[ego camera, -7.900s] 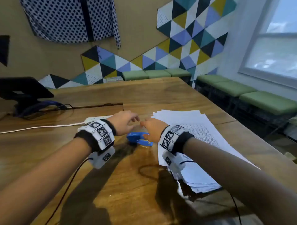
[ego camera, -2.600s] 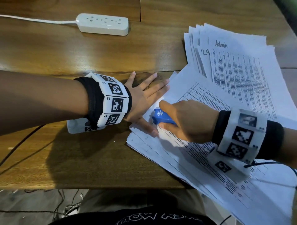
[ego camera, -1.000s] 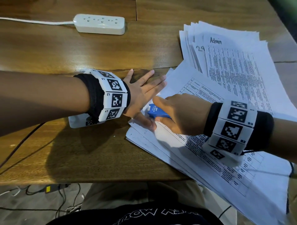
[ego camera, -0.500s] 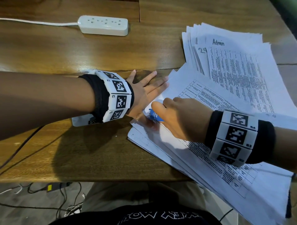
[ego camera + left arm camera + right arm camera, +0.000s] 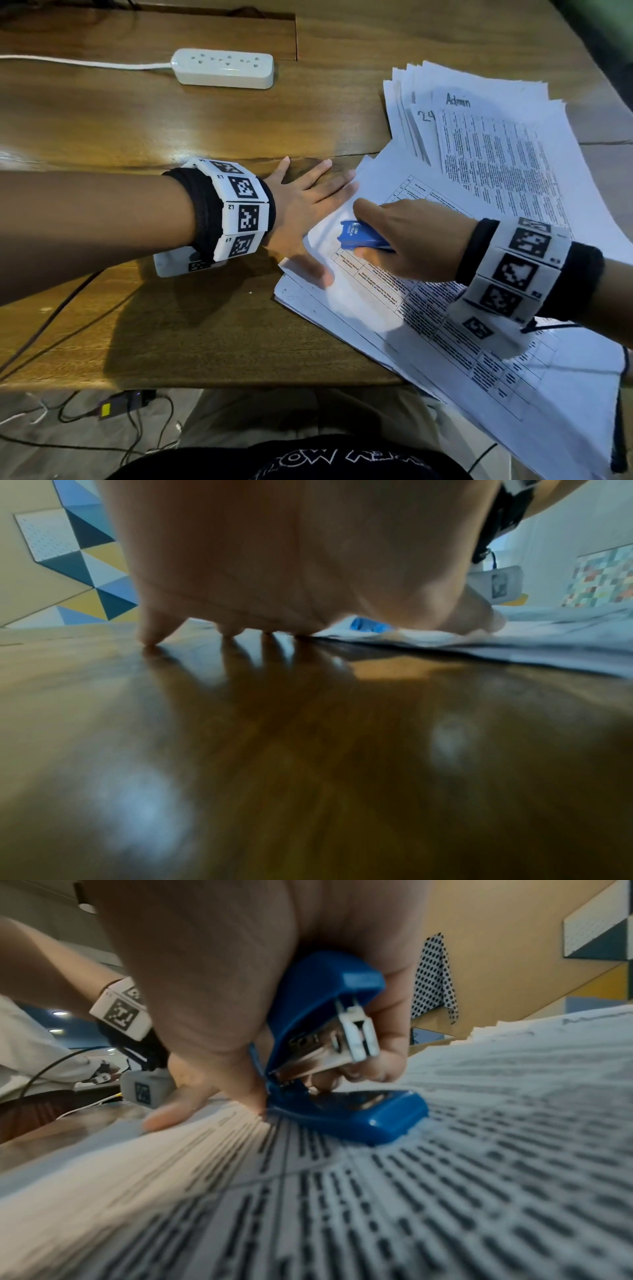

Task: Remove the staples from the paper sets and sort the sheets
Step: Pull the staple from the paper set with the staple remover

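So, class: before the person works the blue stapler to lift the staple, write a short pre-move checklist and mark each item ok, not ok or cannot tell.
1. Left hand presses flat on the corner of the paper set: ok.
2. Right hand grips the blue stapler firmly: ok.
3. Stapler's base rests on the top sheet: ok.
4. Stapler's end hooked under the staple: cannot tell, the staple is not visible.
5. Left thumb clear of the stapler: ok, close beside it but apart.
6. Other paper stack is out of the way: not ok, it overlaps the set.

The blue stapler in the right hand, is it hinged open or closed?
Open: the blue stapler has its top lifted off the base, gripped by the right hand.
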Demonstrator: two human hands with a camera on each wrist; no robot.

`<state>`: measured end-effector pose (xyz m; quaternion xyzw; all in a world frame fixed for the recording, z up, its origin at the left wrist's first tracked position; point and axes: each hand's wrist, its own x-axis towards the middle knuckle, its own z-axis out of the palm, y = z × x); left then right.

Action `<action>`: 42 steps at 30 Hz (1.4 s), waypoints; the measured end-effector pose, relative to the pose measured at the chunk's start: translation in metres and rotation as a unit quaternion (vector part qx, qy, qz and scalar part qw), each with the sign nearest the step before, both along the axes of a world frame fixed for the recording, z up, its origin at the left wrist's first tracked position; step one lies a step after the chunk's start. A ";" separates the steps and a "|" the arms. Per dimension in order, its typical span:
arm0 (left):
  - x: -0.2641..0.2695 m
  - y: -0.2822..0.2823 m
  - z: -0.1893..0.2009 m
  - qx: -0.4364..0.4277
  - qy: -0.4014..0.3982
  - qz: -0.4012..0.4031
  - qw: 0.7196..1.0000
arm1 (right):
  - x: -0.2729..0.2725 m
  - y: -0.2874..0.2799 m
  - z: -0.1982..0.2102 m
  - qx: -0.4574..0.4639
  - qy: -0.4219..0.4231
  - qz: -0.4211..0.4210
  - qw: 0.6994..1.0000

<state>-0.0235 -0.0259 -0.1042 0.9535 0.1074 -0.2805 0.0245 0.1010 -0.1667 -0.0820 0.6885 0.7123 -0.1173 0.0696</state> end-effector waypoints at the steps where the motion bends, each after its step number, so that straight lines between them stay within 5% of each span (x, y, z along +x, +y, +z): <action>1: -0.001 0.000 0.000 -0.002 0.002 -0.004 1.000 | 0.002 -0.002 0.001 -0.002 -0.004 -0.005 1.000; 25: -0.026 -0.012 0.001 -0.010 0.011 0.045 0.999 | -0.022 -0.024 -0.001 0.053 0.110 0.039 0.992; 42: -0.025 -0.012 -0.003 0.005 0.014 0.038 0.999 | -0.036 -0.017 0.001 -0.048 0.065 0.059 0.995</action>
